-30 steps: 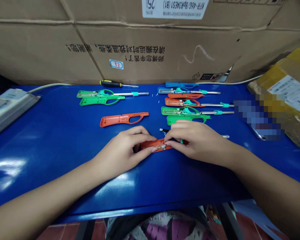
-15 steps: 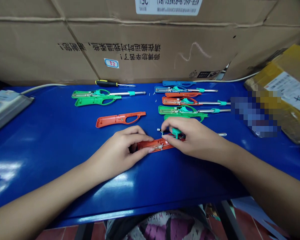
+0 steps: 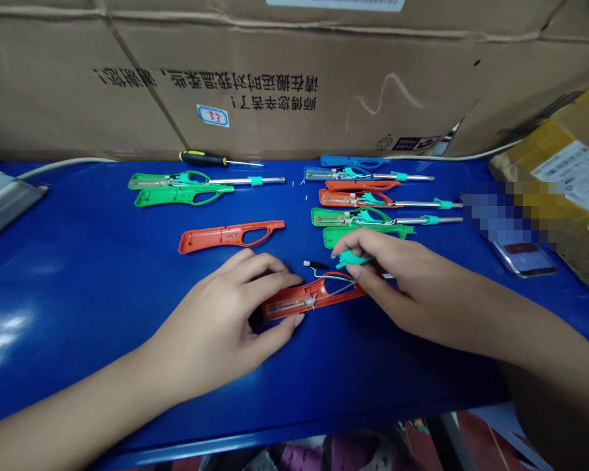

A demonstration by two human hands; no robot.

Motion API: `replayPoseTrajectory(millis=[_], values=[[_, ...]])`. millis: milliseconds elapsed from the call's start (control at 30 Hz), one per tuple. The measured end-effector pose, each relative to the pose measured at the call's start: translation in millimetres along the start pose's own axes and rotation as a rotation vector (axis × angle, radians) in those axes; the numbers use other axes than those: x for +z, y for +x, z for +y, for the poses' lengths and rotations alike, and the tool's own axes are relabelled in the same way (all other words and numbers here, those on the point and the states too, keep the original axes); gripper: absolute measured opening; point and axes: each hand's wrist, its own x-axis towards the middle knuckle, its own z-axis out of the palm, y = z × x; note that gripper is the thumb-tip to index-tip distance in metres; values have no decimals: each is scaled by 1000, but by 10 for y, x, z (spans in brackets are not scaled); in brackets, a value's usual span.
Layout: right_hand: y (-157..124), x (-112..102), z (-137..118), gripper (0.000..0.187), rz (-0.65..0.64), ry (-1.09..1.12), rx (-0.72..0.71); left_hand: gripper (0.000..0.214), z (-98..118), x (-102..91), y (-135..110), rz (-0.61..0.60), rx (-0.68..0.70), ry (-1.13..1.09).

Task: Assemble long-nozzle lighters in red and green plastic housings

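An opened red gas lighter casing [image 3: 319,297] lies before me, with a clear fuel tank [image 3: 290,306] in its left part and thin wires running right. My left hand [image 3: 235,307] grips its left end, fingers at the far edge and thumb at the near edge. Between thumb and forefinger of my right hand [image 3: 387,268] is a teal trigger [image 3: 351,259], held just above the casing's right part. A small black piece with a white tip [image 3: 316,265], wires attached, shows behind the casing. My right hand hides the casing's right end.
A separate red half shell [image 3: 230,235] lies beyond my left hand. Several opened lighters, including a green one [image 3: 348,217], sit at the back right; another green pair [image 3: 177,194] lies back left beside a screwdriver [image 3: 203,158]. Cardboard boxes [image 3: 255,131] and a phone [image 3: 525,256] border the table.
My right hand has raised the teal trigger and moved slightly right. The black piece and wires now show more plainly behind the casing. My left hand's grip has loosened a little around the casing.
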Motion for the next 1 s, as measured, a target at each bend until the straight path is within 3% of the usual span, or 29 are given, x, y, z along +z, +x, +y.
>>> replayPoseTrajectory(millis=[200,433,567,733,1000], values=[[51,115,12,32,39,-41,-82,31,-69,66,13,-25,46,-58],[124,165,-12,24,43,57,-165,26,-95,83,15,-38,57,-123],[142,124,61,20,34,-19,-157,24,-113,87,10,-47,66,-112],[165,102,153,21,147,-105,-116,25,-97,85,26,-45,59,-112],[269,272,124,11,122,16,-105,25,-94,79,4,-43,64,-109]])
